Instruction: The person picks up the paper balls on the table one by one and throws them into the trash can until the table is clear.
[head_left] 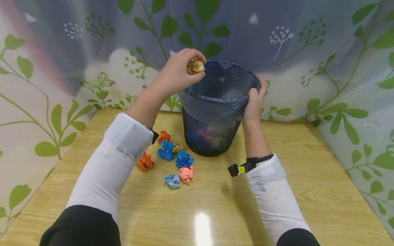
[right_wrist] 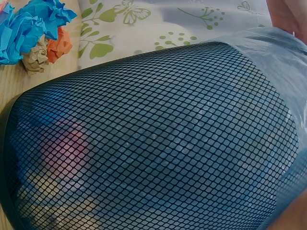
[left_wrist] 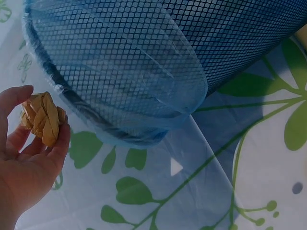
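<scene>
Between thumb and fingers, my left hand [head_left: 180, 70] pinches a crumpled tan paper ball [head_left: 195, 66] at the left edge of a mesh wastebasket [head_left: 212, 133]. In the left wrist view the paper ball [left_wrist: 42, 117] is just outside the rim. A thin bluish bag [head_left: 212, 111] lines the basket and folds over its rim. My right hand [head_left: 254, 102] grips the rim on the right side, thumb outside view of the inner wall unclear. Through the mesh, blurred pink paper [right_wrist: 64, 148] and yellowish and blue shapes show at the bottom.
Left of the basket on the wooden table [head_left: 215, 198] lie several crumpled paper balls: orange [head_left: 145, 162], blue [head_left: 166, 150], tan [head_left: 177, 147], pink [head_left: 186, 174] and light blue [head_left: 171, 181]. A leaf-patterned curtain [head_left: 101, 58] stands behind the table.
</scene>
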{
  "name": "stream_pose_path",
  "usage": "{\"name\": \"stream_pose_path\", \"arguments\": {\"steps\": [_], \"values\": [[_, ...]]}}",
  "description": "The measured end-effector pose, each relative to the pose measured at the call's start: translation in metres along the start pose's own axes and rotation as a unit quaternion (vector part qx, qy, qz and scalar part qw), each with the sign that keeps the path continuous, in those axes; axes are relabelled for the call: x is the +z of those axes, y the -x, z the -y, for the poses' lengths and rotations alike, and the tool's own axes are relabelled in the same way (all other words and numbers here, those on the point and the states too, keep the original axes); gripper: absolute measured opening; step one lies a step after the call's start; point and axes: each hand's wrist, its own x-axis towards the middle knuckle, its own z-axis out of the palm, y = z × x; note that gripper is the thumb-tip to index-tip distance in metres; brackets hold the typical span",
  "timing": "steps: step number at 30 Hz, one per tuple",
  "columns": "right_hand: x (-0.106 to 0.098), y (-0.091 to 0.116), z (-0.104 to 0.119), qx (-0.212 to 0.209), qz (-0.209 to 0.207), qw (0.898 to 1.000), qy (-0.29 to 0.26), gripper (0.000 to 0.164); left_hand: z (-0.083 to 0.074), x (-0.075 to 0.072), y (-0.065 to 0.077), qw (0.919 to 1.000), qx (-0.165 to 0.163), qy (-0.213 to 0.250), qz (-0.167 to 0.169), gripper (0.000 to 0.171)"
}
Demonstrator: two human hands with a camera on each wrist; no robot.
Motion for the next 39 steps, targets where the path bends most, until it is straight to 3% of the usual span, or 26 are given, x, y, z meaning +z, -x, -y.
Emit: {"name": "stream_pose_path", "arguments": {"steps": [9,17,34,39], "values": [[-0.003,0.003,-0.002,-0.001,0.003,1.000,-0.012,0.062,-0.007,0.017,-0.020,0.9996,-0.016,-0.007,0.021,0.039],[-0.002,0.002,-0.001,-0.008,0.002,1.000,-0.009,0.062,-0.007,0.037,-0.024,0.9992,-0.021,0.017,0.031,0.042],[-0.001,0.000,-0.001,-0.017,0.006,1.000,-0.025,0.061,-0.007,0.047,-0.026,0.9910,-0.036,-0.072,0.106,0.056],[-0.001,0.000,-0.001,-0.014,0.009,1.000,-0.024,0.061,-0.007,0.046,-0.025,0.9894,-0.031,-0.101,0.099,0.065]]}}
